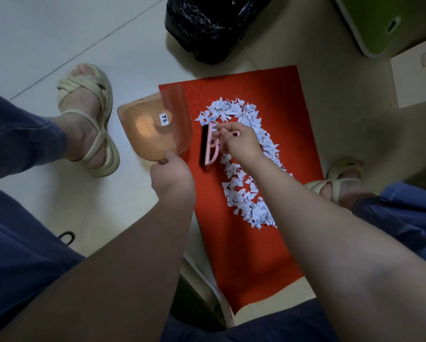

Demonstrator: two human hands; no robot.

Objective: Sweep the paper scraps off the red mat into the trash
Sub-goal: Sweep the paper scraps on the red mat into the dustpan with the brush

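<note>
Pink brush [210,144] down beside the paper scraps [244,169], dustpan [152,129] waiting at the edge of the red mat [268,255].

Left hand [172,174] pinching the dustpan's near rim, lip held over the mat's left edge; right hand [241,144] curled round the brush handle, bristles standing between pan and pile. Scraps all on the mat in a long curved band, none in the pan; black trash bag [207,25] beyond the far end. Risks: a quick stroke flicking light scraps onto the floor [46,33]; a raised lip letting them slide underneath; the thin mat creeping under the bristles.
</note>
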